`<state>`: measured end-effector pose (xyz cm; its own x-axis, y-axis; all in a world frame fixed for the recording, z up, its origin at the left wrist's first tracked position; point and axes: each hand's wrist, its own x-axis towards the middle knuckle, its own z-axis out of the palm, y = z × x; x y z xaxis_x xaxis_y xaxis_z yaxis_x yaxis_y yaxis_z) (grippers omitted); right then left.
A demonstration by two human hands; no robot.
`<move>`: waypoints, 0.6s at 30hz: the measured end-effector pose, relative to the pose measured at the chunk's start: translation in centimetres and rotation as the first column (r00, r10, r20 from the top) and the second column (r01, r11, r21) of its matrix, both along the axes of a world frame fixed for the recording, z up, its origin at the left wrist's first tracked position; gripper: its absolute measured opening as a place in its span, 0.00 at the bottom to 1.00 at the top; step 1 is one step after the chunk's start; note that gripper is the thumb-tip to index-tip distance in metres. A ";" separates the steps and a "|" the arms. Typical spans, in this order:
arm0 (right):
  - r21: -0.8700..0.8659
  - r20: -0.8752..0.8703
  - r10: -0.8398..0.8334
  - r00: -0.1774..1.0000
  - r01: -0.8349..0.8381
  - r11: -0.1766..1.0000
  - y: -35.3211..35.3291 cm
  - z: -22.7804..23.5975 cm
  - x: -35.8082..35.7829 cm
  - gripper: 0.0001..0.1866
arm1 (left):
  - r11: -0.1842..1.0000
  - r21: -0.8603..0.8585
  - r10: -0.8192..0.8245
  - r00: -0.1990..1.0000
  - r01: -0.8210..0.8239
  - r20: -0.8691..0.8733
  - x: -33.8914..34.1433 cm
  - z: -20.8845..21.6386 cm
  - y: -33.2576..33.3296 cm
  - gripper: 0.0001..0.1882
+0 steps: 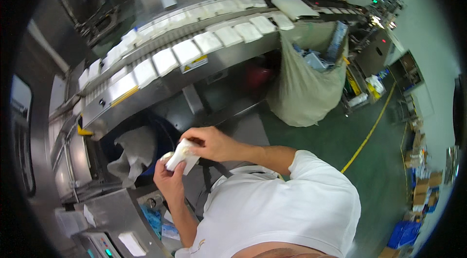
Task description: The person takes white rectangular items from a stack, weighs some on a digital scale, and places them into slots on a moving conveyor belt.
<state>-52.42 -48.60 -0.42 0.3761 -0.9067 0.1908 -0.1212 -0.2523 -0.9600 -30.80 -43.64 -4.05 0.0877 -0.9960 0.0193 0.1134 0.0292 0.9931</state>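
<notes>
In front of my body both hands hold a folded white sheet (pixel 183 154), soft like a tissue or wipe. My left hand (pixel 169 176) grips its lower left side between thumb and fingers. From above, my right hand (pixel 210 143) pinches the upper edge with bent fingers. Part of the sheet hangs down between the two hands. Past them runs a metal conveyor (pixel 202 63) carrying rows of similar folded white pads (pixel 187 53).
A large beige sack (pixel 304 95) with crumpled packaging hangs beside the conveyor. Below the belt, left of my hands, a dark blue bin (pixel 168 134) holds white material. A control panel (pixel 99 246) and a white pad (pixel 132 244) are at lower left. Boxes (pixel 422 190) line the right wall.
</notes>
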 end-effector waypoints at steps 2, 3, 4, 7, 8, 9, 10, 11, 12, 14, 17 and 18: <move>0.056 0.032 -0.007 0.999 0.005 0.998 -0.3 -0.5 -0.3 0.16 | 0.997 0.054 -0.049 0.998 0.047 0.033 0.3 0.9 -0.6 0.18; 0.116 0.062 0.005 0.998 -0.013 0.993 -0.4 -0.5 -0.2 0.16 | 0.996 0.075 -0.057 0.998 0.056 0.015 0.6 1.4 -0.9 0.18; 0.194 0.094 0.035 0.995 -0.053 0.980 -0.6 -0.4 -0.1 0.14 | 0.993 0.096 -0.066 0.998 0.066 -0.003 1.0 1.8 -1.0 0.18; 0.218 0.149 0.090 0.985 -0.122 0.968 -2.0 -1.0 0.1 0.14 | 0.987 0.134 -0.082 0.995 0.088 -0.048 1.2 2.5 -2.1 0.17; 0.258 0.171 0.121 0.978 -0.163 0.952 -2.9 -1.1 0.1 0.15 | 0.986 0.140 -0.086 0.995 0.091 -0.046 1.2 2.7 -2.6 0.17; 0.300 0.196 0.125 0.973 -0.181 0.937 -3.7 -1.4 0.2 0.16 | 0.984 0.149 -0.089 0.995 0.093 -0.036 1.4 2.9 -3.3 0.17; 0.269 0.193 0.135 0.972 -0.184 0.945 -4.3 -1.4 0.1 0.15 | 0.987 0.127 -0.102 0.995 0.099 0.014 1.4 2.8 -4.0 0.18; 0.237 0.189 0.143 0.972 -0.187 0.953 -5.0 -1.1 0.0 0.15 | 0.986 0.138 -0.096 0.994 0.090 0.043 1.4 3.5 -4.7 0.18; 0.275 0.172 0.150 0.974 -0.194 0.942 -6.0 -0.8 0.0 0.15 | 0.985 0.135 -0.114 0.992 0.106 0.056 1.6 3.8 -5.6 0.20; 0.332 0.182 0.151 0.972 -0.206 0.921 -8.7 -0.8 -0.2 0.16 | 0.987 0.110 -0.123 0.992 0.121 0.012 1.7 4.4 -7.6 0.24; 0.318 0.127 0.070 0.989 -0.107 0.942 -14.8 1.8 -0.8 0.14 | 0.996 0.008 -0.085 0.993 0.086 -0.087 2.7 5.1 -10.3 0.32; 0.375 0.104 0.013 0.994 -0.052 0.926 -17.2 4.0 -0.7 0.15 | 0.999 -0.012 -0.034 0.991 0.032 -0.130 3.5 5.1 -10.4 0.32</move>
<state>-53.11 -65.75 3.55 0.4035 -0.9064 -0.1248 -0.0199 0.1276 -0.9916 -27.26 -54.03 1.07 0.0571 -0.9982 0.0195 0.2429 0.0329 0.9695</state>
